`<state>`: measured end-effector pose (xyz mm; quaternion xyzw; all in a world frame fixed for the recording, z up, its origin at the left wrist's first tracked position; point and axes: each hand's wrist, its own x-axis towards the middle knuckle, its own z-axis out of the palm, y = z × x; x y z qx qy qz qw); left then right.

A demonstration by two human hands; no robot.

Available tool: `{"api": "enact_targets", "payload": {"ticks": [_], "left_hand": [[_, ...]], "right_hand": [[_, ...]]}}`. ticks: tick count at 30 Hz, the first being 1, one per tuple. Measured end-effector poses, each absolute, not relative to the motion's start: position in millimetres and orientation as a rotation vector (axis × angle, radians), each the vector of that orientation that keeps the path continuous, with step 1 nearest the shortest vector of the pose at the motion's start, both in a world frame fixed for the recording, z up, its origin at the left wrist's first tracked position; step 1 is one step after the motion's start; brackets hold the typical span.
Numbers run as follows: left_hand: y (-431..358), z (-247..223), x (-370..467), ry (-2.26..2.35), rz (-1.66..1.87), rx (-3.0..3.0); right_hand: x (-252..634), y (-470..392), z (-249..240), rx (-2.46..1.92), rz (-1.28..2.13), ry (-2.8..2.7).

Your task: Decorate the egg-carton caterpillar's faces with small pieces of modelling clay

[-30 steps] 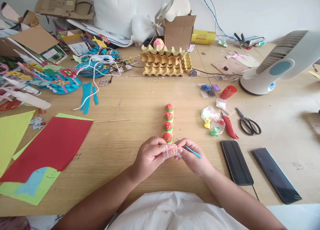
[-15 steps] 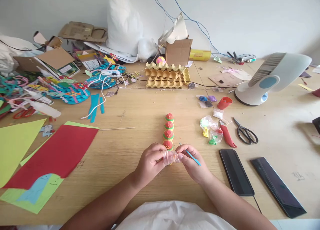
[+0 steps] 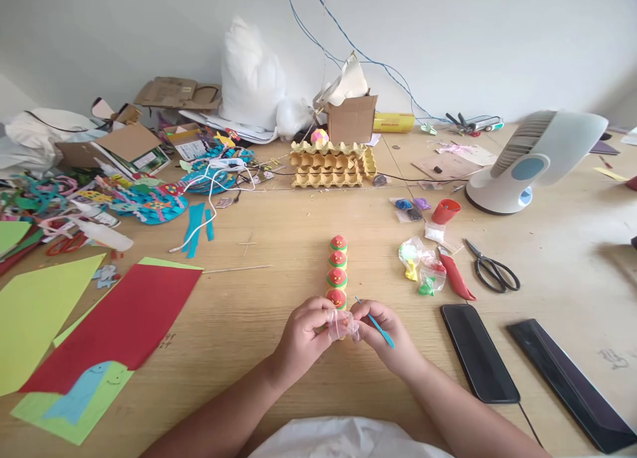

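Note:
Between my two hands a small clear plastic bag (image 3: 341,325) is stretched, with a bit of orange inside. My left hand (image 3: 307,330) pinches its left side. The fingertips of my right hand (image 3: 382,332) pinch its right edge, and a thin blue modelling tool (image 3: 379,330) lies across the same hand, tucked between the fingers. Just beyond the bag stands a row of egg-carton cups (image 3: 337,277) with red tops, green bands and small yellow smiling faces. The nearest end of the row is partly hidden behind the bag and my hands.
To the right lie bags of coloured clay (image 3: 422,265), a red-handled knife (image 3: 456,276), black scissors (image 3: 494,269), a phone (image 3: 478,352) and a white fan (image 3: 532,159). Red paper (image 3: 119,318) lies at left. Egg cartons (image 3: 328,168) stand at the back.
The camera view has tilted slightly, so everything sits a little lower. My hands keep the same hold on the bag and the blue tool.

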<state>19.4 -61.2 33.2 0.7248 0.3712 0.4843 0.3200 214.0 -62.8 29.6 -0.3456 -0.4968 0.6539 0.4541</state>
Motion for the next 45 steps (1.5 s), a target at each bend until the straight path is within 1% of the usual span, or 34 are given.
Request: {"api": "enact_targets", "payload": {"ticks": [4,7,20,25,32,39,45], "left_hand": [[-61.2,35.2,21.9,0.972,1.338,1.988],[-62.0,37.0,22.1,0.951,1.326,1.98],[-66.5,30.2,18.6,0.945,1.282,1.878],[-66.1,32.0,18.0,0.936,1.351,1.958],[-65.1,41.5,19.0,0.868,1.429,2.12],[-64.3,43.6,18.9,0.834,1.393,2.219],[-65.1,40.7,15.8,0.824,1.414,2.288]], "right_hand": [[211.0,-64.6,23.8,-0.917,1.672,-1.096],[210.0,-66.1,21.9,-0.934,1.685,-1.04],[216.5,-65.9,33.7,-0.953,1.625,-1.195],[214.8,-66.4,34.8,-0.964,1.726,-1.118],[215.8,-68.3,43.7,-0.975,1.822,-1.264],[220.9,-64.8,40.7,-0.941,1.929,-1.205],[219.5,-65.9,34.2,-0.919,1.927,-1.105]]}}
